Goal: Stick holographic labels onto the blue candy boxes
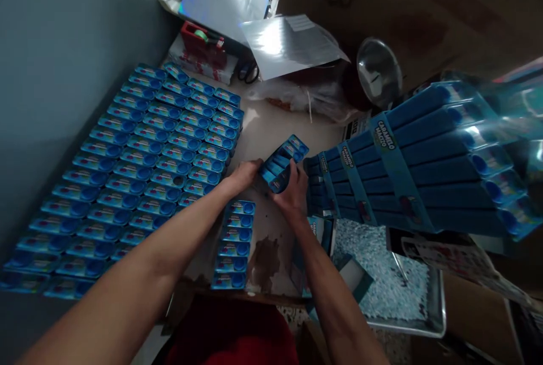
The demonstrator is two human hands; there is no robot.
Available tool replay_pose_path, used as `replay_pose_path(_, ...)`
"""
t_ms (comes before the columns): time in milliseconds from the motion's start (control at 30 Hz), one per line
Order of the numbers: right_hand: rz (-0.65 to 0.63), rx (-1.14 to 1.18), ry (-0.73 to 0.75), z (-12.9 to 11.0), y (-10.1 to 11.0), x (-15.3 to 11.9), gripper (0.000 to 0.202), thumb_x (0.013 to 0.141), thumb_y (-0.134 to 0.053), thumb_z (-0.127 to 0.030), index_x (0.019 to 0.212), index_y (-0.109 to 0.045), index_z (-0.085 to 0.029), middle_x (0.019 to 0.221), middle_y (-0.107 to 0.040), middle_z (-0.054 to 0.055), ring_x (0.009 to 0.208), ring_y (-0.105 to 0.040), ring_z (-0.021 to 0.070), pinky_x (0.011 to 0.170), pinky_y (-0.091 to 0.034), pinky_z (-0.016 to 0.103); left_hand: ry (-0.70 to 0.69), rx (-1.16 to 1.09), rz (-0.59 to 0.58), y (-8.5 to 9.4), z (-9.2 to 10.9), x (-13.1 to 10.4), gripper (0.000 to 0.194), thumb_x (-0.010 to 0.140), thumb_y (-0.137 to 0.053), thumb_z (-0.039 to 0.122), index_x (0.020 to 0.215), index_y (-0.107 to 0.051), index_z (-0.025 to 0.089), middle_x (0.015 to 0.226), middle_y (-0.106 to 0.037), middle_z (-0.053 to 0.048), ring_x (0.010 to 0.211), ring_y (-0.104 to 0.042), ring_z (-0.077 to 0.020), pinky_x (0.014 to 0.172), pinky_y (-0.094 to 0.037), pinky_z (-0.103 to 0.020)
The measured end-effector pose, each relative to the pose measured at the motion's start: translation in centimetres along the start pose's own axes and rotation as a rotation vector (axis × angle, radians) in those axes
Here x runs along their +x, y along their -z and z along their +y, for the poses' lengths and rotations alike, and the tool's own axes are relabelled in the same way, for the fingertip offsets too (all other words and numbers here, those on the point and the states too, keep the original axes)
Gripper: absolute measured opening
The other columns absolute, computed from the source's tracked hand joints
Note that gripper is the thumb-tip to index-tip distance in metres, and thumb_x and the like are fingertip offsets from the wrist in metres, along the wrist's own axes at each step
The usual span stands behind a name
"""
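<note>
Above the middle of the table I hold a small bundle of blue candy boxes [278,162], tilted, between both hands. My left hand [247,174] closes on its left end, fingertips partly hidden. My right hand [293,188] wraps round its lower right side with the fingers bent over it. Just below my hands, a short column of blue candy boxes [236,235] lies on the table [265,127]. On the left, many more boxes [144,141] stand packed in rows, partly covered by my left forearm.
At right rises a large stack of blue boxes [407,167] with "Caramelo Macizo" bands. Below it sits a metal tray [439,303] of pale blue bits. Behind are a red tape dispenser [201,45], scissors [249,72], clear sheets [292,45], a metal bowl [379,73] and a cardboard box [424,14].
</note>
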State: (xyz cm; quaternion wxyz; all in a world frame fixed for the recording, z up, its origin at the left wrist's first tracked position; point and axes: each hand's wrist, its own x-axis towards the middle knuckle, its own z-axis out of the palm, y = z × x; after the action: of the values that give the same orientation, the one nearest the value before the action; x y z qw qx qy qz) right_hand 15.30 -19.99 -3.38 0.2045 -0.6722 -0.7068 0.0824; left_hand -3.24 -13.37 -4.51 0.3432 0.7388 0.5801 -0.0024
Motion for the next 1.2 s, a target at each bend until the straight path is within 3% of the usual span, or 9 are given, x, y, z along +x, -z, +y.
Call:
replay_pose_path(300,-0.236,-0.243,0.082,-2.6,1.1,3.7,0.095,0.074,-0.076,-0.029,0.158,-0.036,-0.017,0.149,-0.043,0.023,0.134,-0.043,0.0392,0.114,-0.035,0.054,-0.042,0.066,-0.049,-2.1,0.1,-1.0,0.069,0.089,-0.052,0.009,0.157,-0.038,0.016,0.145,-0.054,-0.019,0.133,-0.055,-0.0314,0.104,-0.05,-0.04)
replay_pose_path(400,-0.258,-0.34,0.17,-2.3,0.0,3.3,0.093,0.08,-0.073,-0.033,0.161,-0.03,-0.014,0.163,-0.027,0.025,0.148,-0.026,0.0421,0.12,-0.022,0.063,0.0,0.043,-0.093,-1.4,0.6,-0.8,0.072,0.091,-0.05,0.008,0.16,-0.032,0.016,0.148,-0.051,-0.019,0.135,-0.054,-0.0298,0.108,-0.048,-0.04)
replay_pose_path(500,-0.206,-0.42,0.21,-1.1,-0.7,3.1,0.094,0.085,-0.071,-0.043,0.163,-0.026,-0.017,0.169,-0.015,0.024,0.155,-0.009,0.0457,0.119,-0.016,0.071,0.069,0.037,-0.173,0.7,1.6,-2.0,0.055,0.092,-0.055,0.013,0.148,-0.05,0.012,0.137,-0.058,-0.021,0.123,-0.062,-0.0312,0.101,-0.053,-0.041)
replay_pose_path(600,-0.178,-0.428,0.218,-0.7,-0.3,3.7,0.092,0.09,-0.066,-0.056,0.163,-0.026,-0.016,0.167,-0.017,0.027,0.154,-0.008,0.0493,0.114,-0.02,0.077,0.058,0.017,-0.052,2.3,3.2,-7.4,0.04,0.097,-0.049,0.016,0.136,-0.061,0.016,0.127,-0.063,-0.016,0.119,-0.063,-0.0285,0.1,-0.054,-0.04)
replay_pose_path(733,-0.123,-0.223,0.247,-5.1,3.0,1.7,0.092,0.092,-0.062,-0.066,0.16,-0.031,-0.011,0.161,-0.026,0.031,0.148,-0.029,0.0462,0.109,-0.036,0.066,0.018,-0.043,0.432,0.3,3.4,-20.6,0.039,0.103,-0.044,0.019,0.14,-0.057,0.025,0.119,-0.068,-0.01,0.113,-0.064,-0.0246,0.098,-0.055,-0.042)
replay_pose_path(867,-0.272,0.142,0.576,-12.7,4.7,-6.4,0.028,0.101,-0.061,-0.042,0.124,-0.066,-0.028,0.115,-0.068,0.008,0.107,-0.061,0.0247,0.096,-0.045,0.04,0.261,0.075,0.601,-3.5,-1.6,-30.9,0.034,0.1,-0.051,0.018,0.129,-0.064,0.031,0.12,-0.07,-0.009,0.116,-0.064,-0.0306,0.102,-0.053,-0.056)
replay_pose_path(967,-0.346,0.185,0.637,-16.2,2.9,-12.1,0.012,0.1,-0.064,-0.035,0.104,-0.071,-0.027,0.09,-0.069,0.004,0.084,-0.058,0.0217,0.082,-0.042,0.037,0.288,0.081,0.549,-4.8,-6.3,-33.3,0.037,0.099,-0.052,0.02,0.128,-0.067,0.037,0.13,-0.07,-0.006,0.121,-0.063,-0.0339,0.105,-0.049,-0.065)
replay_pose_path(1067,-0.319,0.138,0.596,-17.2,0.5,-15.1,0.024,0.098,-0.064,-0.038,0.119,-0.069,-0.026,0.102,-0.071,0.007,0.09,-0.058,0.0255,0.078,-0.041,0.04,0.136,0.115,0.497,-5.2,-9.2,-33.8,0.031,0.096,-0.056,0.022,0.118,-0.073,0.037,0.127,-0.074,-0.002,0.119,-0.066,-0.0321,0.105,-0.048,-0.063)
replay_pose_path(1200,-0.355,0.066,0.618,-18.0,-1.8,-16.5,0.031,0.102,-0.056,-0.037,0.129,-0.064,-0.024,0.113,-0.073,0.006,0.094,-0.062,0.0255,0.078,-0.045,0.041,-0.019,0.21,0.624,-5.6,-10.7,-34.0,0.024,0.094,-0.058,0.022,0.103,-0.076,0.036,0.117,-0.078,-0.001,0.112,-0.068,-0.0296,0.1,-0.05,-0.058)
